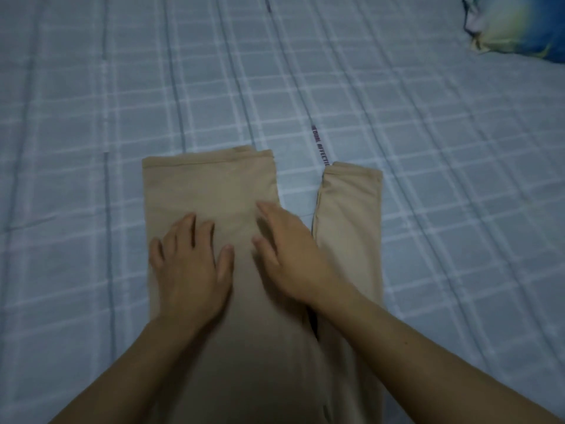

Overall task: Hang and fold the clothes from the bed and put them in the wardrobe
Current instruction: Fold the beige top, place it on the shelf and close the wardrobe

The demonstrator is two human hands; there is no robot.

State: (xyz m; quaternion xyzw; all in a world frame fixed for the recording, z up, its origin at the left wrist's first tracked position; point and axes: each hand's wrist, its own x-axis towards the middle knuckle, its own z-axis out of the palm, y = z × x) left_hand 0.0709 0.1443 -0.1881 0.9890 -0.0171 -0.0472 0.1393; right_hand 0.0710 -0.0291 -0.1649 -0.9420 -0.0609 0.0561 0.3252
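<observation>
A beige garment (pixel 214 191) lies flat on the bed, a wide folded part on the left and a narrower strip (pixel 351 215) beside it on the right. My left hand (pixel 191 264) rests palm-down on the wide part with its fingers spread. My right hand (pixel 290 252) lies flat on the same part near its right edge, fingers straight and slightly blurred. Neither hand grips the cloth.
The bed is covered by a pale blue checked sheet (pixel 428 148) that fills the view. A blue, yellow and white pillow or cloth (pixel 519 26) lies at the far right corner. A dark printed strip with letters (pixel 319 145) runs along the sheet behind the garment.
</observation>
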